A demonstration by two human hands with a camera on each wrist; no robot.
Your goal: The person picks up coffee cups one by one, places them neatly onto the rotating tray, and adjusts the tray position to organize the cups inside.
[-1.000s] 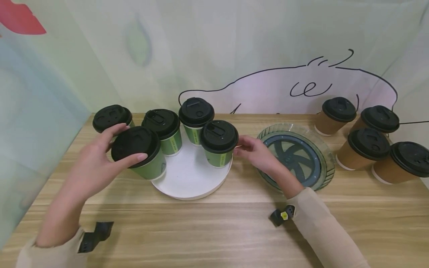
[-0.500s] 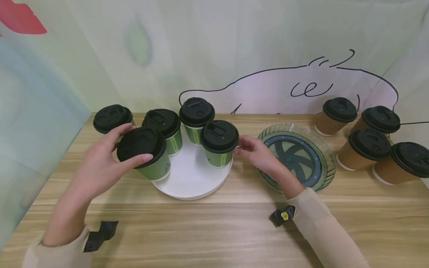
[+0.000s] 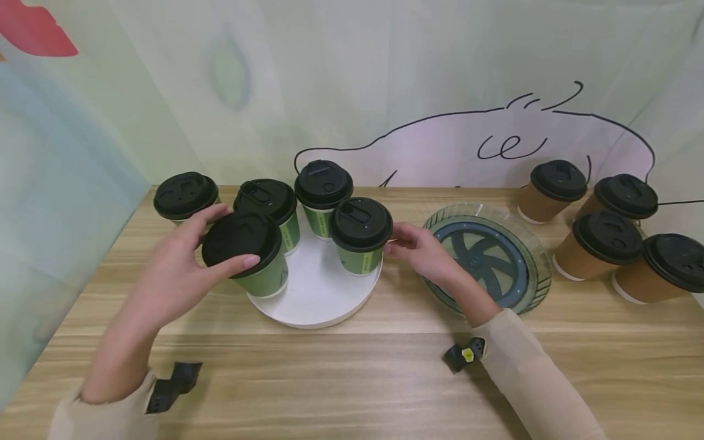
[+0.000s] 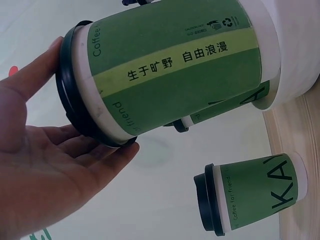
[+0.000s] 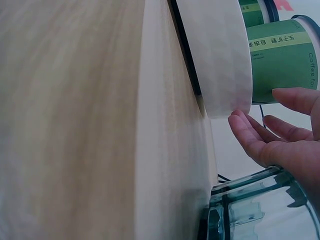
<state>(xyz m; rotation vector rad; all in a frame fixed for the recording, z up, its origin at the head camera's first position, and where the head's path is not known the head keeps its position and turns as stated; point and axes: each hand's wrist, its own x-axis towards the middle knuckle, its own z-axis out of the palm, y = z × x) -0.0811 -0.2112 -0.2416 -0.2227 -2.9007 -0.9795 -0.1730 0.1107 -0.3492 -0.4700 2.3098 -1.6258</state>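
From the head, the left hand [image 3: 173,272] has a green cup [image 3: 263,282] with a black lid [image 3: 239,244]. The cup is at the left front part of a round white stand [image 3: 319,308]; I can't tell if its bottom touches. Three more green cups [image 3: 360,260] are on the stand, and the right hand [image 3: 422,253] is at its right edge. Another cup [image 3: 186,195] is near the back left corner of the desk [image 3: 352,391], mostly hidden by its lid. Only this view shows four brown cups [image 3: 577,253] near the right edge of the desk, and the blue fan shape [image 3: 477,263] in the see-through dish [image 3: 541,281].

From the left wrist, you see the fingers [image 4: 120,157] grasping the lid's rim, with the thumb on the other side. The held cup shows a pale stripe [image 4: 175,60] with Chinese writing. The corner cup shows its green side and big letters.

From the right wrist, the fingers are loose and grip nothing. The fingertips touch the stand's side. The thumb is in front of a green cup; I can't tell if they touch. The dish's tall side is close by.
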